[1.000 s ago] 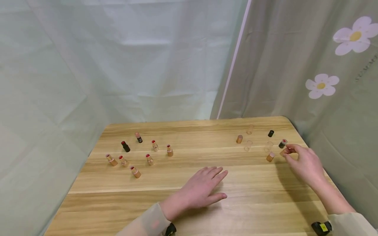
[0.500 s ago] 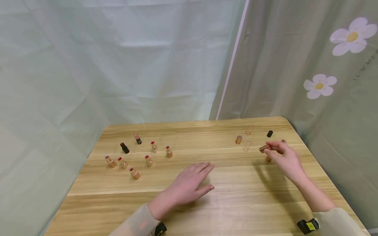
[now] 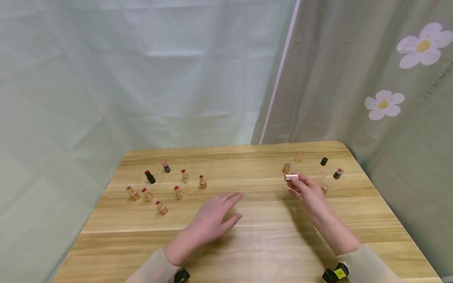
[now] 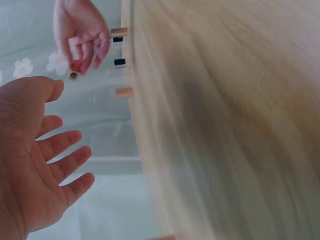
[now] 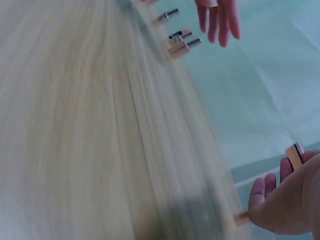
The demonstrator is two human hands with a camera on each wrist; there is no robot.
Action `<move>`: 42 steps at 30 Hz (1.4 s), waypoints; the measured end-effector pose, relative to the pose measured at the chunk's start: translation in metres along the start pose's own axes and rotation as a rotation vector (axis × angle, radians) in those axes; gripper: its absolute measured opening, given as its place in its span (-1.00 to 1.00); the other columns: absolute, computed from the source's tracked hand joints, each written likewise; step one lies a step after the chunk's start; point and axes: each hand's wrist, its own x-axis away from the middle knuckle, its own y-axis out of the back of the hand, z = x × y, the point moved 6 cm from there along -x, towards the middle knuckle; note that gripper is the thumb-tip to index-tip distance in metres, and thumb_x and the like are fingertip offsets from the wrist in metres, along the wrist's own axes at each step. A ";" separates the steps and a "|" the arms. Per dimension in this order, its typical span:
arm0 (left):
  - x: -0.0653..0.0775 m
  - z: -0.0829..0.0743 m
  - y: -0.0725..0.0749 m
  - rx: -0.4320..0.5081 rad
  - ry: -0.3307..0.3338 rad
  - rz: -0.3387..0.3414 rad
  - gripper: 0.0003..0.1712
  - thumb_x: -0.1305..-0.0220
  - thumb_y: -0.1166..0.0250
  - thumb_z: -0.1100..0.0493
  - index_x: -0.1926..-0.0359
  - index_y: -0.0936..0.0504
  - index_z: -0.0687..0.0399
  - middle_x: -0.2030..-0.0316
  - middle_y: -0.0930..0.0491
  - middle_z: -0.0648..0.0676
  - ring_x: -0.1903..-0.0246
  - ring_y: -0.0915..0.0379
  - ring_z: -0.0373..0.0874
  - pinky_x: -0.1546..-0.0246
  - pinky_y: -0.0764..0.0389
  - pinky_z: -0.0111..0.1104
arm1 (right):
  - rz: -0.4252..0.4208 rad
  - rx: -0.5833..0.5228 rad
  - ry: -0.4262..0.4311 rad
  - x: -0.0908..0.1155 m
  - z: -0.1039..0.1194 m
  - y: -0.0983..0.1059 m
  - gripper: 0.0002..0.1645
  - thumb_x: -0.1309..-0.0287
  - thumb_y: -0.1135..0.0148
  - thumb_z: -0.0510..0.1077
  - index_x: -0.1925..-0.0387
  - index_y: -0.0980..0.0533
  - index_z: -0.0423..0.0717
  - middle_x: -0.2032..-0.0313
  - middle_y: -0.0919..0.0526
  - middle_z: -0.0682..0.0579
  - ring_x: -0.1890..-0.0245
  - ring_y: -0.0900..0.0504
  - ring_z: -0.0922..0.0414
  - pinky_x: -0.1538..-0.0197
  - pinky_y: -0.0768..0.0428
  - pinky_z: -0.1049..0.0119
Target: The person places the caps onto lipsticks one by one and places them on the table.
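Note:
My right hand [image 3: 313, 198] pinches a shiny rose-gold lipstick cap [image 3: 291, 177] between thumb and fingers, held sideways above the table's right half. The left wrist view catches that cap's dark, hollow end [image 4: 74, 76]. In the right wrist view, the cap [image 5: 294, 157] stands up from my fingers. My left hand [image 3: 212, 220] hovers over the middle of the table with fingers spread, holding nothing. Close by my right hand are an upright copper-coloured cap [image 3: 286, 168] and another copper cap [image 3: 325, 189], partly behind the wrist. A clear cap [image 3: 299, 172] is mostly hidden by my fingers.
Several uncapped lipsticks stand on the left of the wooden table [image 3: 247, 165], among them a black one [image 3: 150, 177] and a gold one [image 3: 203, 182]. At the far right are a small black cap [image 3: 323, 161], a dark-based lipstick [image 3: 338, 173] and clear caps [image 3: 322, 176]. Curtains [image 3: 198, 78] hang behind.
My right hand has lifted the rose-gold cap from beside the dark-based lipstick and carried it left. My left hand has drifted left, still spread. The standing lipsticks have not moved.

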 end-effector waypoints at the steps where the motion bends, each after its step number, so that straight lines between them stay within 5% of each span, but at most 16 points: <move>1: 0.002 0.002 0.004 0.001 0.007 -0.015 -0.34 -0.30 -0.07 -0.18 -0.36 -0.22 -0.13 -0.25 -0.31 -0.07 -0.21 -0.22 -0.13 -0.15 -0.32 -0.15 | -0.015 -0.031 -0.024 -0.001 -0.004 -0.002 -0.65 -0.21 -0.18 -0.08 0.03 -0.38 -0.12 0.16 -0.59 0.08 0.08 -0.55 0.15 -0.16 -0.38 0.10; 9: 0.027 0.037 0.056 0.022 0.095 -0.180 -0.39 -0.28 -0.14 -0.10 -0.32 -0.29 -0.15 -0.17 -0.40 -0.07 -0.16 -0.28 -0.12 -0.13 -0.32 -0.13 | -0.043 -0.033 -0.089 -0.006 -0.013 -0.011 -0.48 -0.21 -0.19 -0.06 -0.11 -0.29 -0.18 0.18 -0.60 0.12 0.04 -0.53 0.13 -0.22 -0.29 0.07; 15: 0.061 0.080 0.093 0.009 0.240 -0.291 -0.40 -0.23 -0.22 -0.05 -0.29 -0.34 -0.16 -0.11 -0.46 -0.04 -0.11 -0.32 -0.09 -0.03 -0.37 -0.11 | -0.044 -0.037 -0.101 -0.008 -0.014 -0.012 -0.50 -0.21 -0.19 -0.08 -0.10 -0.29 -0.20 0.19 -0.61 0.12 0.02 -0.52 0.12 -0.23 -0.29 0.08; 19: 0.083 0.106 0.102 0.037 0.338 -0.320 -0.35 -0.19 -0.26 -0.08 -0.28 -0.34 -0.13 -0.10 -0.45 -0.03 -0.08 -0.32 -0.05 0.00 -0.34 -0.05 | -0.049 -0.046 -0.106 -0.007 -0.013 -0.011 -0.53 -0.22 -0.17 -0.09 -0.08 -0.29 -0.19 0.20 -0.61 0.13 0.01 -0.51 0.11 -0.24 -0.27 0.07; 24: 0.103 0.134 0.092 0.073 0.465 -0.256 -0.19 -0.08 -0.29 -0.23 -0.31 -0.28 -0.08 -0.07 -0.44 0.04 -0.01 -0.34 -0.01 0.06 -0.35 0.00 | -0.036 -0.060 -0.122 -0.007 -0.013 -0.011 -0.54 -0.23 -0.16 -0.11 -0.09 -0.28 -0.18 0.21 -0.62 0.14 0.01 -0.52 0.11 -0.24 -0.27 0.07; 32: 0.125 0.160 0.065 0.169 0.637 -0.195 -0.12 -0.04 -0.35 -0.18 -0.24 -0.29 0.23 -0.07 -0.42 0.23 0.02 -0.37 0.14 0.08 -0.39 0.03 | -0.025 -0.059 -0.140 -0.009 -0.016 -0.014 -0.52 -0.20 -0.20 -0.10 -0.08 -0.30 -0.18 0.22 -0.63 0.12 0.04 -0.54 0.12 -0.23 -0.28 0.09; 37: 0.135 0.171 0.050 0.271 0.718 -0.139 -0.29 -0.08 -0.37 -0.04 -0.14 -0.37 0.27 0.00 -0.47 0.28 0.07 -0.43 0.14 0.07 -0.45 0.00 | -0.016 -0.055 -0.148 -0.009 -0.018 -0.016 -0.56 -0.20 -0.20 -0.09 -0.04 -0.32 -0.16 0.22 -0.64 0.12 0.00 -0.53 0.10 -0.23 -0.29 0.09; 42: 0.143 0.176 0.043 0.255 0.721 -0.123 -0.51 -0.10 -0.36 0.06 0.01 -0.48 0.22 0.12 -0.55 0.21 0.15 -0.47 0.06 0.12 -0.46 -0.06 | 0.000 -0.038 -0.149 -0.009 -0.020 -0.019 -0.60 -0.22 -0.17 -0.10 -0.03 -0.34 -0.16 0.23 -0.65 0.13 0.03 -0.54 0.11 -0.23 -0.28 0.07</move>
